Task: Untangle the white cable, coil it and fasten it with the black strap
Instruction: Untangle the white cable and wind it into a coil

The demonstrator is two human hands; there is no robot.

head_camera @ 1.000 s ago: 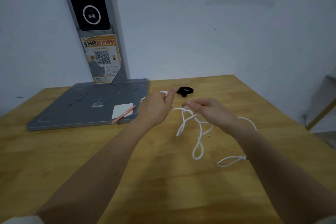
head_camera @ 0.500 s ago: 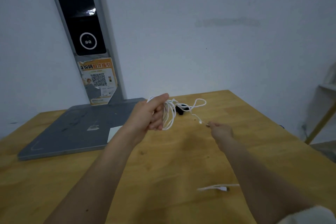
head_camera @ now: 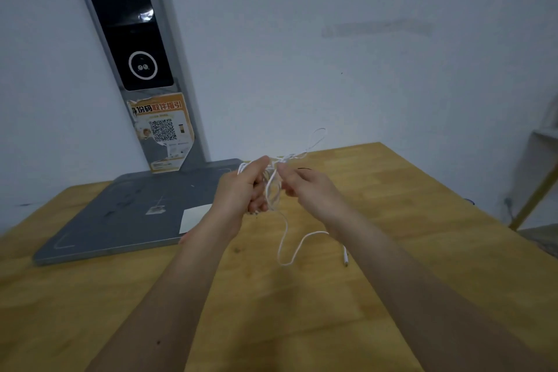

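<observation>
My left hand grips a bundle of loops of the thin white cable above the wooden table. Close beside it my right hand pinches a strand of the same cable near the top of the bundle. One loop sticks up past both hands toward the wall. A long slack strand hangs down to the table and ends in a plug lying by my right forearm. The black strap lies on the table behind my right hand, mostly hidden by it.
A grey flat base with a white paper note lies at the left. Its upright post carries a black panel and an orange QR sticker. The table's right edge drops off near a white shelf.
My right hand has come back from the outstretched strand to right beside my left hand. The cable's loose end has slid closer along the table. The loop above my hands has risen higher.
</observation>
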